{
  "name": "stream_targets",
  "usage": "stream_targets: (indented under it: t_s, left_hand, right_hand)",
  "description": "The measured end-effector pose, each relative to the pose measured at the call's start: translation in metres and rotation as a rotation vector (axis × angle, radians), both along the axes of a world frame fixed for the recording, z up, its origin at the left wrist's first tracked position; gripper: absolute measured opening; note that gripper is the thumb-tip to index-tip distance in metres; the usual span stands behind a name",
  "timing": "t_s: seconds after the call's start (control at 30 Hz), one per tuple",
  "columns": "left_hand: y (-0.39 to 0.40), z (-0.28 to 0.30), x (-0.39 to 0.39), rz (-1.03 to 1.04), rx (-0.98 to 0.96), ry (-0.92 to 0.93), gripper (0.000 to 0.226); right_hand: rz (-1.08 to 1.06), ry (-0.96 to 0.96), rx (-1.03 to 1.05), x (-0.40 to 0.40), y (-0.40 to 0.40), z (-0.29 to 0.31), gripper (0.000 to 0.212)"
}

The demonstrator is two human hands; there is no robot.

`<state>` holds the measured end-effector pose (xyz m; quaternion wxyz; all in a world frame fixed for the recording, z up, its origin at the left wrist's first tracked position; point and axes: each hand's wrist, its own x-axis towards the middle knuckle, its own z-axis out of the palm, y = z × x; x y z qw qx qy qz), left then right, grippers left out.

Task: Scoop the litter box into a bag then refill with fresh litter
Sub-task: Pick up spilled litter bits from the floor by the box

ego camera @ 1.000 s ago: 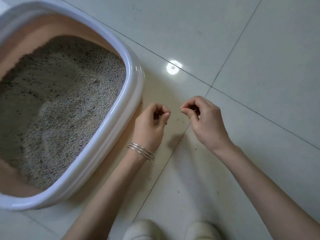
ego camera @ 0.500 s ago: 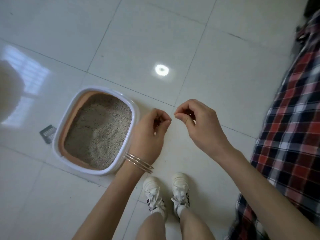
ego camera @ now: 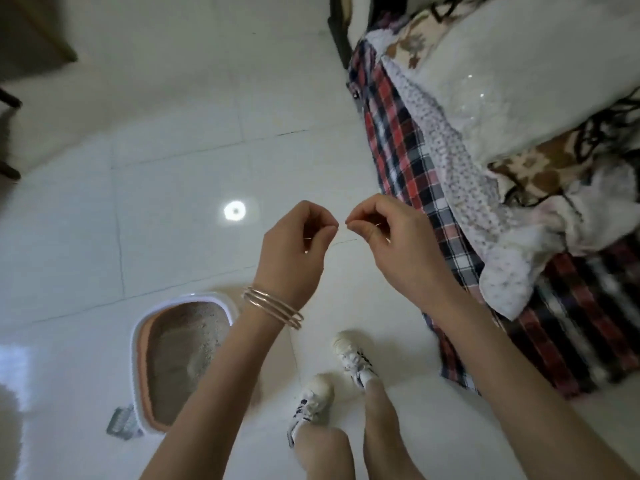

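While both are being held up mid-scene, the left hand [ego camera: 294, 247] and right hand [ego camera: 388, 244] are being kept curled, fingertips pinched together; anything pinched cannot be made out. Near left, the litter box [ego camera: 138, 348] is being left on the floor [ego camera: 173, 202].

Left hand [ego camera: 294, 247], bangles [ego camera: 272, 308] at wrist: fingers curled, pinched, raised over white tile floor [ego camera: 173, 202]. Right hand [ego camera: 391, 244]: same pinch, fingertips nearly meeting the left's. Anything held: too small to tell. Litter box [ego camera: 138, 344], white rim, grey litter [ego camera: 180, 351]: lower left. Grey scoop [ego camera: 119, 422]: beside its near corner. Two white shoes [ego camera: 311, 400]. Plaid cloth [ego camera: 398, 133], bedding: right.
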<state>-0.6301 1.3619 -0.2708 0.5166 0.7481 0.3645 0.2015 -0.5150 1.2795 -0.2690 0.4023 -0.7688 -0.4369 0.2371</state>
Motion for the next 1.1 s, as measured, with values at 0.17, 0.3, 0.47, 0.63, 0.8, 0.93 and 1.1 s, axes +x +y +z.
stream_targets:
  t_s: [0.17,0.3,0.47,0.63,0.8,0.93,1.1]
  left_hand:
    - [-0.063,0.055,0.033,-0.3,0.072,-0.023,0.011]
    - [-0.132,0.082,0.065,-0.552,0.096,-0.02,0.005]
    - [-0.249,0.105,0.097,-0.897,0.063,-0.063,0.023]
    - [-0.386,0.118,0.105,-1.189,0.003,-0.098,0.012]
    - [-0.524,0.124,0.089,-1.428,-0.007,-0.117,0.011]
    - [-0.621,0.13,0.076,-1.523,-0.06,-0.115,0.019]
    - [-0.715,0.139,0.064,-1.596,-0.149,-0.126,0.026]
  right_hand:
    - [-0.318,0.01,0.046,0.005,-0.099,0.053,0.009]
    - [-0.569,0.018,0.065,0.001,-0.192,0.085,0.014]
    - [-0.878,-0.038,0.06,-0.015,-0.319,0.117,0.014]
    - [-1.191,-0.058,0.05,-0.052,-0.45,0.134,0.01]
    - [-1.427,-0.104,0.061,-0.097,-0.576,0.143,0.007]
    - [-1.523,-0.126,0.034,-0.127,-0.665,0.148,0.007]
    - [-1.602,-0.13,0.025,-0.151,-0.75,0.154,0.008]
